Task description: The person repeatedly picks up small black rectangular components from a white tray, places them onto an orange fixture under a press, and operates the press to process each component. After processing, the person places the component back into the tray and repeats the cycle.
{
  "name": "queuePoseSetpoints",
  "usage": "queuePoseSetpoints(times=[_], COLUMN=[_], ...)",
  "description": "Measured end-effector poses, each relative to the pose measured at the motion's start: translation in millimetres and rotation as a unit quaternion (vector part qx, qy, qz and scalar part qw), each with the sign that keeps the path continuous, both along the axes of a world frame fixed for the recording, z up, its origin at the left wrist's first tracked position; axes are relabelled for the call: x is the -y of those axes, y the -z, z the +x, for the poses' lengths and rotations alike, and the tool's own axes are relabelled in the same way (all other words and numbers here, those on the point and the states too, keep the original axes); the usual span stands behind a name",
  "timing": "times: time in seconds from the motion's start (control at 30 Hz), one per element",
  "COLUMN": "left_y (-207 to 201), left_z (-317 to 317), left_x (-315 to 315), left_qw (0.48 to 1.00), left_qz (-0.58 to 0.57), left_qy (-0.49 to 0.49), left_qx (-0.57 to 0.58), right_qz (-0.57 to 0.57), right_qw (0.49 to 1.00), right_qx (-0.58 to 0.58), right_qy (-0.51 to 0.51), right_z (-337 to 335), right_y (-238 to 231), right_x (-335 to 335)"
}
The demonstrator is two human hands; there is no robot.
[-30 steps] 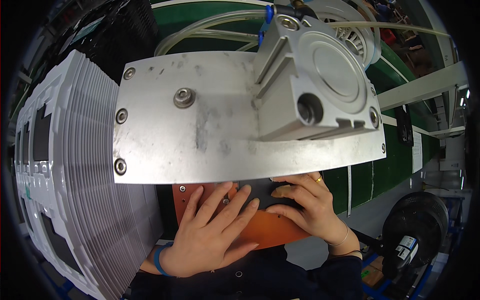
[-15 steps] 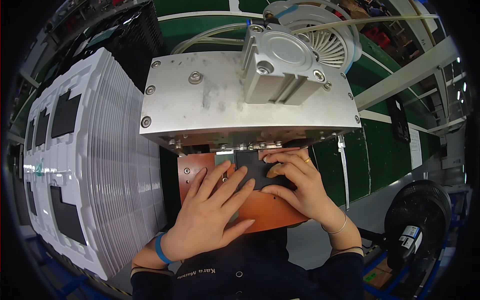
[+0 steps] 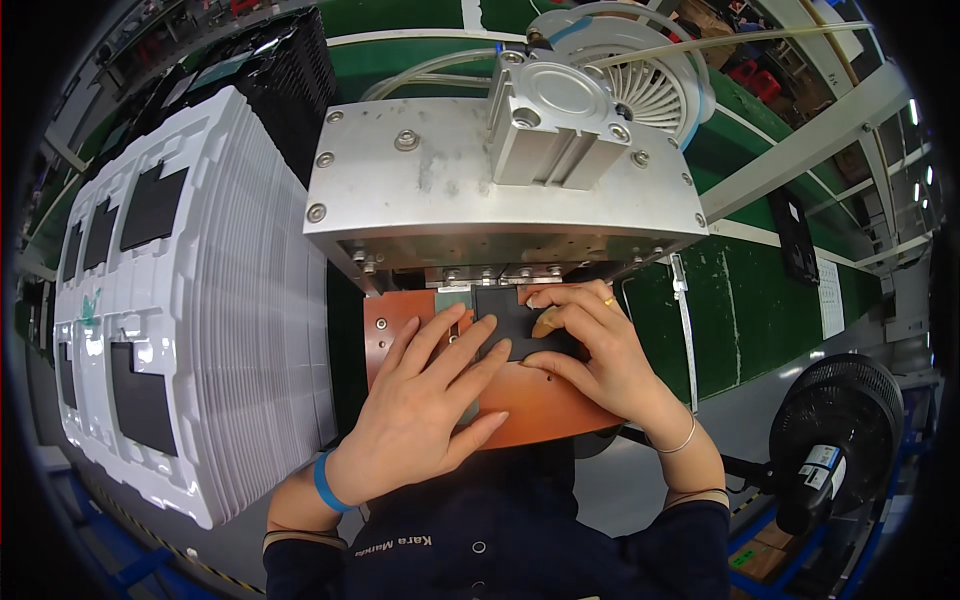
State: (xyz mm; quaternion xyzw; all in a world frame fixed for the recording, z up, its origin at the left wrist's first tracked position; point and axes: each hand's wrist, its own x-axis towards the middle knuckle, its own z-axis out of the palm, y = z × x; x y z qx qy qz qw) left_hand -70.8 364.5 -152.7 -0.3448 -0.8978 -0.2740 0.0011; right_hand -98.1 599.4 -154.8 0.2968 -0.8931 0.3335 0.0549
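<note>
A thin black rectangular sheet with a notched corner (image 3: 505, 318) lies on the orange plate (image 3: 540, 405), below the front of a metal press (image 3: 420, 190). My left hand (image 3: 415, 405) rests flat with its fingers spread, the fingertips reaching the sheet's left edge. Around the sheet's right side curl the fingers of my right hand (image 3: 605, 350), with the thumb at its near edge. A tan finger cot covers one right fingertip. Part of the sheet is hidden under the right fingers.
On the left stands a tall stack of white plastic trays (image 3: 120, 300), with black notched sheets in the top one. Black crates (image 3: 270, 70) stand behind it. A black fan (image 3: 835, 440) is at the right, and a white fan (image 3: 650, 90) sits behind the press.
The view has shifted slightly, so the press, plate and sheet appear a little higher. Both hands keep nearly the same pose on the sheet.
</note>
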Motion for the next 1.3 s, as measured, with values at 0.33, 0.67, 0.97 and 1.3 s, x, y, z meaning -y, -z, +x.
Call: queuePoseSetpoints(times=[0.33, 0.67, 0.97, 1.3], left_y=[2.2, -4.5, -15.7, -66.0], left_z=[8.9, 26.6, 44.5, 92.1], left_x=[0.6, -9.9, 2.6, 50.9], left_qw=[0.988, 0.821, 0.835, 0.944], left_qz=[0.113, 0.452, 0.437, 0.315], left_qy=[-0.053, -0.098, -0.097, -0.072], left_qx=[-0.091, 0.334, 0.321, 0.063], right_qz=[-0.107, -0.411, -0.286, -0.303], right_qw=[0.980, 0.818, 0.918, 0.938], right_qx=[0.168, 0.403, 0.274, 0.169], right_qy=[-0.002, -0.002, -0.005, -0.030], right_z=[0.8, 26.1, 11.0, 28.3], right_y=[-20.7, -27.6, -56.4, -85.6], right_x=[-1.2, 13.5, 32.0, 32.7])
